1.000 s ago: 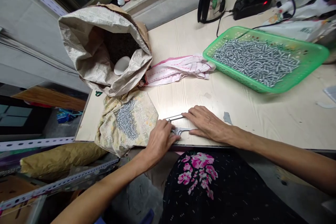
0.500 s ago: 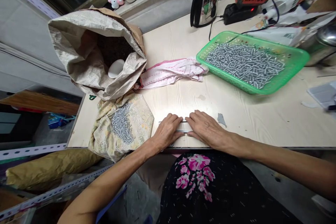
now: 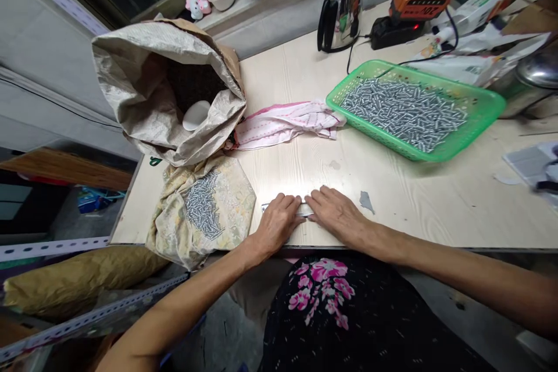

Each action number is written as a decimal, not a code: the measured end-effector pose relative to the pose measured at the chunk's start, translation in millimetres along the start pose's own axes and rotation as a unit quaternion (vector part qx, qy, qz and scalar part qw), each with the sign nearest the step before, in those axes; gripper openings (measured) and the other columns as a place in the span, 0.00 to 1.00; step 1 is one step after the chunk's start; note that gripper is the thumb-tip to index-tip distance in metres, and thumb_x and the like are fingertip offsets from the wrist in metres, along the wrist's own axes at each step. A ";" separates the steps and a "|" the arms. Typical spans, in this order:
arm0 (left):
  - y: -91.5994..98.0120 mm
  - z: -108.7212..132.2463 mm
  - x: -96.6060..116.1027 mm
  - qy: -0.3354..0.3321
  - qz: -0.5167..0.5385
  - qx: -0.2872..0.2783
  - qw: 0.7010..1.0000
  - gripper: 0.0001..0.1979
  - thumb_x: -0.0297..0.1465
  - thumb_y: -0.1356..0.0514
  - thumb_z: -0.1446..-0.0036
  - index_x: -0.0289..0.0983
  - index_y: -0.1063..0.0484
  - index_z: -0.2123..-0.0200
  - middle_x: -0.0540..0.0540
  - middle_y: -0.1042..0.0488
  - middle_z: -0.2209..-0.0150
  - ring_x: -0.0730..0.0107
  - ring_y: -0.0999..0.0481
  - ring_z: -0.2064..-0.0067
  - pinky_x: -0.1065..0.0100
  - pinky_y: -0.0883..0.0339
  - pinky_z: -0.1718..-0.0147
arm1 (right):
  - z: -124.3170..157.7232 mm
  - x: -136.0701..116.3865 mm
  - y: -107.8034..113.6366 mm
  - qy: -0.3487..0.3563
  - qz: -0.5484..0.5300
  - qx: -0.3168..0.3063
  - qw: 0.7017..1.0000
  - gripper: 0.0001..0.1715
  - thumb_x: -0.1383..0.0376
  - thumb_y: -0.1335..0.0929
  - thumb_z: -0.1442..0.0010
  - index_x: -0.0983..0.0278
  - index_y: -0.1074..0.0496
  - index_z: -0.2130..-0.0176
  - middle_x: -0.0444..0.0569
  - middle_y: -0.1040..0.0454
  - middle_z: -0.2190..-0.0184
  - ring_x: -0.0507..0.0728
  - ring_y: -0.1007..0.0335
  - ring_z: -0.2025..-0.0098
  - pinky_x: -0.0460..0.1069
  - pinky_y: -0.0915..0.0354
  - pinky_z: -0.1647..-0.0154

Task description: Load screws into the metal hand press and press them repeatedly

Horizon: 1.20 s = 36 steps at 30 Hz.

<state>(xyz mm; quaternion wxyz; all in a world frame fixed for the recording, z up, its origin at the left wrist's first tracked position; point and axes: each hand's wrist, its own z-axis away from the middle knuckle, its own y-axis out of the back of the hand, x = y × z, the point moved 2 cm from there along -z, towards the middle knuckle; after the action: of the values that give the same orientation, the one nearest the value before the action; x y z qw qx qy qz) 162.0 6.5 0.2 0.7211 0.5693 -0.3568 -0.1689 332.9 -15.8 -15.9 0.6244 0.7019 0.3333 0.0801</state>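
Note:
A narrow silvery metal rail (image 3: 305, 210) lies crosswise near the table's front edge, both my hands closed on it. My left hand (image 3: 279, 218) grips its left part, fingers over the far side and thumb on the near side. A short end of the rail pokes out left of those fingers. My right hand (image 3: 337, 214) holds it farther right in the same way, covering that end. Only a short stretch shows between the hands. Left of them, small metal pins (image 3: 203, 206) are heaped on a floral cloth (image 3: 238, 192).
A green basket (image 3: 453, 154) of similar metal pins stands at right. Behind the cloth is a large open sack (image 3: 126, 64) with a white scoop or bowl (image 3: 196, 115) inside. A pink-white towel (image 3: 288, 122), a kettle (image 3: 342, 11) and a battery on a charger (image 3: 399, 32) sit farther back.
The two metal edges between my hands, apart with a gap before, now look like one narrower band. Both hands stay in nearly the same place; the view has shifted slightly.

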 end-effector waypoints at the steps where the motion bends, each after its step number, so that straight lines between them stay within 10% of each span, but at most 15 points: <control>1: -2.0 4.3 2.0 0.007 -0.003 0.024 1.000 0.17 0.34 0.44 0.36 0.34 0.34 0.46 0.35 0.29 0.48 0.54 0.32 0.46 0.52 0.33 0.50 | -1.8 5.6 2.3 0.004 -0.004 -0.004 1.000 0.12 0.64 0.33 0.39 0.65 0.33 0.55 0.54 0.29 0.60 0.61 0.37 0.58 0.54 0.40 0.60; 7: -27.9 31.6 34.3 -0.036 0.000 0.080 0.996 0.25 0.35 0.47 0.34 0.34 0.44 0.37 0.34 0.41 0.35 0.52 0.51 0.31 0.47 0.45 0.37 | -14.0 34.8 15.7 0.018 -0.024 -0.049 0.998 0.14 0.61 0.35 0.36 0.67 0.31 0.53 0.54 0.29 0.60 0.60 0.36 0.58 0.53 0.41 0.58; 16: -42.9 34.6 49.0 -0.052 0.077 0.072 0.993 0.26 0.41 0.47 0.35 0.34 0.41 0.39 0.35 0.37 0.37 0.55 0.48 0.31 0.48 0.49 0.35 | -69.1 69.7 16.8 0.086 0.002 -0.067 0.994 0.09 0.63 0.33 0.36 0.64 0.28 0.68 0.49 0.28 0.68 0.58 0.38 0.61 0.53 0.50 0.59; 26: -52.6 41.2 46.4 -0.025 0.091 0.051 0.994 0.23 0.43 0.46 0.36 0.34 0.34 0.45 0.36 0.26 0.49 0.53 0.27 0.46 0.55 0.31 0.47 | -86.2 -53.5 -8.9 0.273 -0.016 -0.097 0.957 0.04 0.64 0.32 0.38 0.61 0.26 0.66 0.49 0.30 0.61 0.60 0.43 0.53 0.53 0.49 0.60; 36: -90.7 51.4 40.7 0.018 0.013 0.081 0.996 0.26 0.50 0.46 0.40 0.37 0.30 0.48 0.39 0.21 0.57 0.53 0.21 0.57 0.58 0.26 0.58 | -88.1 -82.7 -54.7 0.345 0.018 -0.054 0.937 0.06 0.73 0.31 0.45 0.65 0.32 0.66 0.48 0.30 0.67 0.58 0.40 0.58 0.56 0.45 0.52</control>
<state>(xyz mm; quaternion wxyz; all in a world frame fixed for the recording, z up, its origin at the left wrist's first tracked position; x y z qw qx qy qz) 168.4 -82.7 -67.1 0.6809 0.6246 -0.3631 -0.1197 203.0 9.7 -23.4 0.5064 0.6020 0.5108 0.3468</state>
